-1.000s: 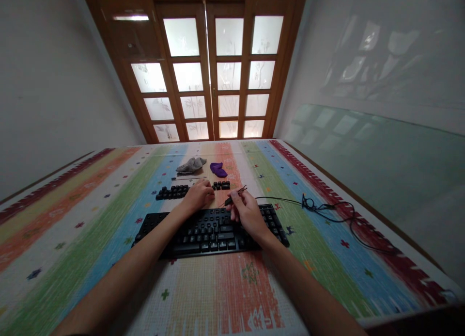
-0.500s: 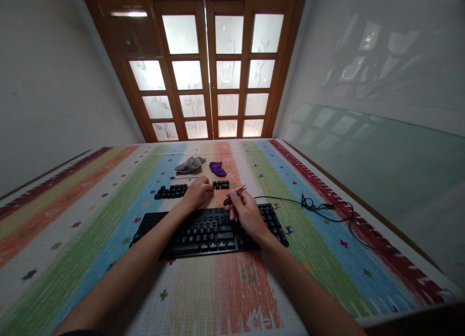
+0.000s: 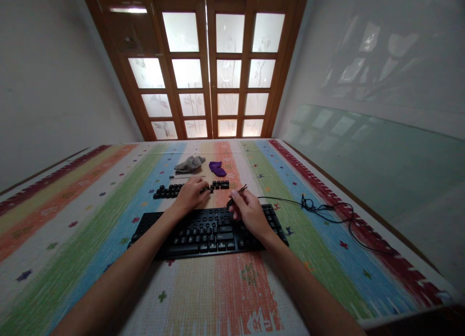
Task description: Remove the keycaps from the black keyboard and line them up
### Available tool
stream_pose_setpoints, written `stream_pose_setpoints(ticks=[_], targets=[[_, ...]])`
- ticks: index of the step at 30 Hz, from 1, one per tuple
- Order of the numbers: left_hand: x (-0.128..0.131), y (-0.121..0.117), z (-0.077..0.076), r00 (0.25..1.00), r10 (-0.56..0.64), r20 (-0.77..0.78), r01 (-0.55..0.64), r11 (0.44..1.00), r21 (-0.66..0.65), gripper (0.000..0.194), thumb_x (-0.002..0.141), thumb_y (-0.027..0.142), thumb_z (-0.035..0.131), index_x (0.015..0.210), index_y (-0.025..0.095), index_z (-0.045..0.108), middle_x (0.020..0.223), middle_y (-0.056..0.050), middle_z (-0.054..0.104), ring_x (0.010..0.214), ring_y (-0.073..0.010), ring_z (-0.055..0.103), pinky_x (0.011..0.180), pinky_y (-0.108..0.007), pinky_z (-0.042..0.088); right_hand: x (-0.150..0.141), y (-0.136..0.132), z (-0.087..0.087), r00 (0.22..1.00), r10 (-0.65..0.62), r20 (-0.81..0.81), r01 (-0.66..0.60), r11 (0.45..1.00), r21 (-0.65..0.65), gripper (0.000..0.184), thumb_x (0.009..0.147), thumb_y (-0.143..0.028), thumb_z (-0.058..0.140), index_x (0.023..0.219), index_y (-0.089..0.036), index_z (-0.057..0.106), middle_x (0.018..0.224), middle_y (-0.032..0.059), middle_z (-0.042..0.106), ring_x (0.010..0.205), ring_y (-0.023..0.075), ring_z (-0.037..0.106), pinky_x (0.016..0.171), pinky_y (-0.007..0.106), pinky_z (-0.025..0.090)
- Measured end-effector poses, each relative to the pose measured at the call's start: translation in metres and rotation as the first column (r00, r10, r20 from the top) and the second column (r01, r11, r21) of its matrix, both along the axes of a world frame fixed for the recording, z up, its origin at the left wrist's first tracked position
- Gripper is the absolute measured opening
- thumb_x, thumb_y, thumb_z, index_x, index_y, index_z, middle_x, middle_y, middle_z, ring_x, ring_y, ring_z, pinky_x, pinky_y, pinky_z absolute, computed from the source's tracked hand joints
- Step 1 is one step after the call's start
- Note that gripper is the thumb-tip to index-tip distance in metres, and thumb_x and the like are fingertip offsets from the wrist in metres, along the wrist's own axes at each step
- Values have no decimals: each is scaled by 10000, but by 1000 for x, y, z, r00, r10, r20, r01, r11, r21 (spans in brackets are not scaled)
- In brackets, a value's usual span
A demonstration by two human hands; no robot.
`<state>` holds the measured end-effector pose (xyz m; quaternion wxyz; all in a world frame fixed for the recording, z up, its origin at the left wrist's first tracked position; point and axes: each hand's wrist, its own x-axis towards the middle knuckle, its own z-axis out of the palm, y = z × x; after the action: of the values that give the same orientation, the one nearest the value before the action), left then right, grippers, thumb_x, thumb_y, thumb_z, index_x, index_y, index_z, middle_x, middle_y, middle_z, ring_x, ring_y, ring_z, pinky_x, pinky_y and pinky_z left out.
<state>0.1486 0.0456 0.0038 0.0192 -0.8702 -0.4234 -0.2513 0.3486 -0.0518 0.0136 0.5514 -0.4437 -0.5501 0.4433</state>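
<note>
At centre frame my left hand (image 3: 192, 194) is at the loose keycaps (image 3: 166, 191); I can't tell whether it grips any. My right hand (image 3: 250, 212), over the keyboard (image 3: 203, 239) at lower centre, pinches a slim dark tool (image 3: 242, 188). I judge this as keycap handling, calling next for a light, precise pinch.

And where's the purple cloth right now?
In the head view, the purple cloth lies beyond the keyboard, right of the grey cloth and just past the loose black keycaps beside the left hand.
</note>
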Motion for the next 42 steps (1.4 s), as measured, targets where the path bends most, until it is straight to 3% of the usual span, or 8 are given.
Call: stream_pose_setpoints(ticks=[6,14,21,27,30,37,42], targets=[[-17,-37,-3,998,-17,67,22,997,-74,159,892,185,542,857,174,697,882,-74,654,880,-219,587,813,-348,476,6,-5,6,958,-26,285,-9,993,120,318,933,-442,513,730,-199,544,592,-8,587,498,129,516,512,259,391],[-19,-87,-8,991,-81,108,99,980,-173,194,937,225,519,917,181,707,1004,-82,719,942,-227,635,886,-387,492,8,-6,7,877,22,480,-121,977,177,277,946,-388,505,755,-199,570,597,1,597,545,155,547,556,282,397],[-20,-92,-14,989,-41,144,65,984,-163,175,926,211,534,957,183,704,1028,-76,729,962,-233,648,900,-403,505,2,-8,-5,899,185,396,-200,980,-4,259,958,-425,477,841,-198,520,621,-8,606,450,146,593,444,255,436],[-20,-93,-15,992,-43,122,63,985,-161,157,921,221,556,967,189,702,1025,-71,729,961,-242,647,898,-415,501,-5,-12,0,815,110,569,-259,948,187,225,962,-348,512,805,-192,550,686,6,609,620,149,591,623,275,443],[-20,-93,-15,992,-42,119,62,984,-170,156,918,214,559,971,193,704,1037,-74,728,971,-241,648,905,-412,498,-2,-13,4,780,133,612,-320,925,206,197,966,-328,517,844,-184,575,739,12,623,685,151,580,672,277,422],[-20,-93,-15,991,-37,125,61,981,-186,160,908,204,564,982,182,704,1053,-81,726,983,-247,650,911,-420,501,8,0,-3,811,67,581,-188,970,151,308,966,-404,489,766,-184,570,657,4,598,612,148,561,616,278,400],[-21,-93,-16,992,-41,122,64,980,-187,165,914,212,550,976,176,699,1046,-90,726,976,-252,647,903,-432,505,9,13,-18,926,19,378,-25,1000,12,362,941,-496,461,747,-195,509,586,-7,597,458,123,535,503,260,394]])
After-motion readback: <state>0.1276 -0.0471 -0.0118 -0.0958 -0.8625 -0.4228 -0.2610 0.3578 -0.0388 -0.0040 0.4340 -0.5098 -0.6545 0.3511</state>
